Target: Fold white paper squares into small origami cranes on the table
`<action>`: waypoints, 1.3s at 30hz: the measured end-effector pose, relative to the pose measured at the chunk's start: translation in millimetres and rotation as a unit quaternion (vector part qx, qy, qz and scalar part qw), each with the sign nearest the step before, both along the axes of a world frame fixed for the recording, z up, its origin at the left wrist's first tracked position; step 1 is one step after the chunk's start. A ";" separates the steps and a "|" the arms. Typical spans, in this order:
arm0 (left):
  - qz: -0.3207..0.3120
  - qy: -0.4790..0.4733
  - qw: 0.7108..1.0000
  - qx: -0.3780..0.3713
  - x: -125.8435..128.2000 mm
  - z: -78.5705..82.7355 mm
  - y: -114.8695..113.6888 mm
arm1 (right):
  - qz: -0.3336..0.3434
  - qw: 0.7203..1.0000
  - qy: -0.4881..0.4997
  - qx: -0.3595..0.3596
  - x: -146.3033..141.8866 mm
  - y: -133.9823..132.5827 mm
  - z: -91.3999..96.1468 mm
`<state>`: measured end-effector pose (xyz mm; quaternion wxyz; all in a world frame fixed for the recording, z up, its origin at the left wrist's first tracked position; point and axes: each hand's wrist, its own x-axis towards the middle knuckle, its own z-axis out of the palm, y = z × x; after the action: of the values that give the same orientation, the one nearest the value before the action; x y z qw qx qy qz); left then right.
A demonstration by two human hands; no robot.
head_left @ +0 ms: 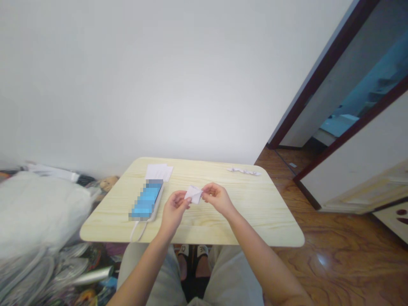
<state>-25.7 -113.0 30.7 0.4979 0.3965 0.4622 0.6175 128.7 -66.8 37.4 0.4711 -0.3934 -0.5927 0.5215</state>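
Above the middle of the pale wood-grain table [264, 212], the left hand [174, 212] and right hand [218, 199] meet at a small folded piece of white paper [193, 194], fingers pressed together and pinching it from either side (the exact fingertip contact is too small to make out). Near the table's far edge lie white paper sheets [158, 172] and a folded paper strip [244, 171]; a phone [146, 199] sits toward its left, a white cable [137, 231] trailing over the near edge. A loosened pinch could let the paper slip or spring open, and a drop near the left hand could land it on the phone.
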 end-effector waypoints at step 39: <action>-0.007 0.002 1.000 -0.018 -1.3 -4.9 -0.1 | -0.022 0.998 0.039 -0.051 -5.8 -4.0 -5.2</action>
<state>-27.0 -113.0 25.9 0.5083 0.3915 0.4718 0.6048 122.9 -70.9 32.2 0.4845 -0.4089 -0.5377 0.5558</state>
